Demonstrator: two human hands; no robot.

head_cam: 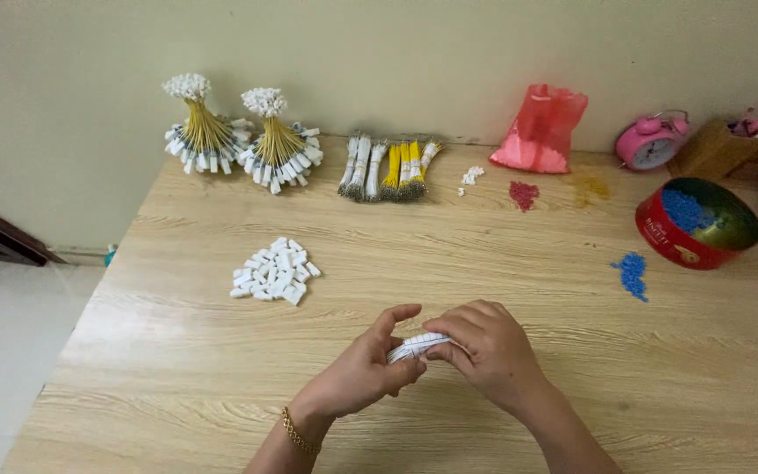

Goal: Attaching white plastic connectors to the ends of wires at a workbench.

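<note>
Wires in a small white bundle (416, 345) are pinched between both hands above the near middle of a light wooden table (449, 254). The left hand (363, 369) is closed on the bundle's near end with thumb raised, and a gold bracelet (298, 432) is worn at its wrist. The right hand (484, 347) is curled over the bundle's far end, fingers folded around it.

Places below are given relative to the bundle. Beyond it and to the left, a loose heap of white plastic connectors (275, 270) is spread on the tabletop. Farther back on the left, against the wall, two fan-shaped sheaves of yellow wires (240, 136) with white ends are propped upright. Straight behind, near the table's far edge, flat bunches of white and yellow wires (388, 168) are laid side by side, with a few white pieces (471, 175) just to their right. Behind and to the right, a red plastic bag (541, 130) is leaned on the wall, a small scatter of red bits (524, 194) in front of it. Farther right, a pink alarm clock (651, 140) and a brown box (730, 149) are set, and a round red tin (697, 222) holding blue pieces is stood nearer, with a spill of blue pieces (632, 274) beside it.

A plain pale wall (379, 53) is seen behind the table, and a light tiled floor (2, 351) to the left.
</note>
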